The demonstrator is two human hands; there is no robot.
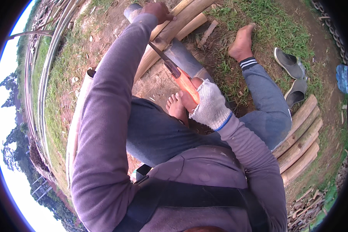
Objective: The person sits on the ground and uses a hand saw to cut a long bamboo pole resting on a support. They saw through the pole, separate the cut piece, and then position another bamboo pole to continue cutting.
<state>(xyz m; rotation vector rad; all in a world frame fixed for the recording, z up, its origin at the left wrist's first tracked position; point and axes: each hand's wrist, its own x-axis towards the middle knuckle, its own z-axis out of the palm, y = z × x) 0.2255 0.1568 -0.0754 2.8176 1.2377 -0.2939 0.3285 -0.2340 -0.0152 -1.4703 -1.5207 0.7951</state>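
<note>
My right hand [212, 101], in a white knit glove with bare fingertips, is closed round the orange handle of a handsaw [187, 86]. The saw's narrow dark blade runs up and left to a tan bamboo pole [187, 21], where its far end is hidden. My bare left hand [157, 12] is closed over the bamboo at the far side, its thumb along the pole. Under the bamboo lies a thick grey pole [183, 56], crossing it at an angle. My bare foot [177, 105] stands beside the saw handle.
Cut bamboo lengths [299, 141] lie side by side at the right. A pair of dark slip-on shoes [290, 65] sits on the grass, with a blue plastic container [343, 78] farther right. Long poles [46, 73] stretch along the left. My other bare foot [241, 43] rests on the ground.
</note>
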